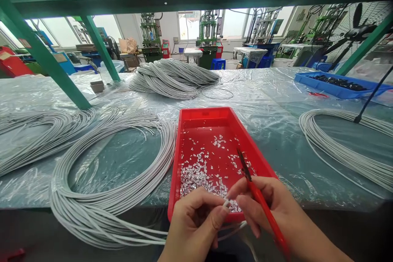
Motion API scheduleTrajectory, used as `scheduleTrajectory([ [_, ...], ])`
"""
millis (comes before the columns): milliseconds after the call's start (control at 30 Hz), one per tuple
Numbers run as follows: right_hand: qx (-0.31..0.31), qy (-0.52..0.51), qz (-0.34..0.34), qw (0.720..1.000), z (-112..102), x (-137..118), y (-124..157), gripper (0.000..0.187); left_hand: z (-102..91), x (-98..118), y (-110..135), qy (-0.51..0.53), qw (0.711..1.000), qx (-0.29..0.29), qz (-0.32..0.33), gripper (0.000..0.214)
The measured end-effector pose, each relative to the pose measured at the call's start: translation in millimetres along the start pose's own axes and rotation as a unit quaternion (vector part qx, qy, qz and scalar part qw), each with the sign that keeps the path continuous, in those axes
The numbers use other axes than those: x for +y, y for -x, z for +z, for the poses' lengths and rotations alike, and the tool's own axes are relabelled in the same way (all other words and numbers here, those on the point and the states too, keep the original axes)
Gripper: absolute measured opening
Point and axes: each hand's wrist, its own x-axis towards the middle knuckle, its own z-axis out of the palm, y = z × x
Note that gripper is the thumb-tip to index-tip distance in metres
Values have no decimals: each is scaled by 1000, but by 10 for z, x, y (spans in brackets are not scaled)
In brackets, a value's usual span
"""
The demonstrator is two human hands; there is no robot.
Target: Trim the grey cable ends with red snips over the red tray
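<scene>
Over the near end of a red tray [176, 163], my left hand [196, 223] pinches the end of a pale grey cable [226, 204] between thumb and forefinger. My right hand [270, 208] is closed around red-handled pliers [260, 200], whose narrow dark jaws point up and away over the tray. The right thumb and forefinger are close to the cable end; whether they touch it I cannot tell. Small silvery foil scraps [196, 176] lie scattered in the tray, thickest at its near left. Several cable strands run from a coil toward my left hand.
Left of the tray lies a large grey cable coil [61, 188], overhanging the table's front edge. Another coil [319, 131] lies right, and a big cable heap [172, 77] behind. A blue tray [331, 88] with black parts stands far right. Green posts [58, 57] rise from the table.
</scene>
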Motion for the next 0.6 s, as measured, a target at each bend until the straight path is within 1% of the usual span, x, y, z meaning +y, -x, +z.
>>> scheduleTrajectory([
  [100,-45,-46,18,998,2,20,-56,34,-12,-13,-12,-14,1000,8,21,30],
  [167,-77,-98,13,992,-6,89,-93,34,-20,-17,-20,-20,999,14,31,28],
  [233,-102,-151,12,983,-13,169,-124,39,-21,-19,-30,-12,1000,4,21,31],
  [300,-111,-181,19,977,-11,218,-142,49,-18,-24,-43,3,1000,-7,1,35],
  [333,-112,-186,21,976,-4,223,-142,51,-16,-28,-52,11,1000,-10,0,36],
  [367,-102,-186,20,977,8,216,-136,48,-15,-34,-62,15,1000,-8,5,36],
  [400,-76,-178,10,981,27,199,-123,43,-16,-40,-71,16,1000,-2,16,34],
  [433,-35,-159,-5,987,52,176,-104,39,-17,-46,-80,13,999,7,30,32],
  [500,74,-99,-35,992,124,135,-54,37,-18,-54,-91,2,998,28,57,27],
  [567,174,-57,-54,982,212,125,-8,36,-15,-55,-88,-7,996,46,79,23],
  [600,205,-54,-61,975,255,137,9,34,-9,-54,-83,-6,995,52,87,22],
])
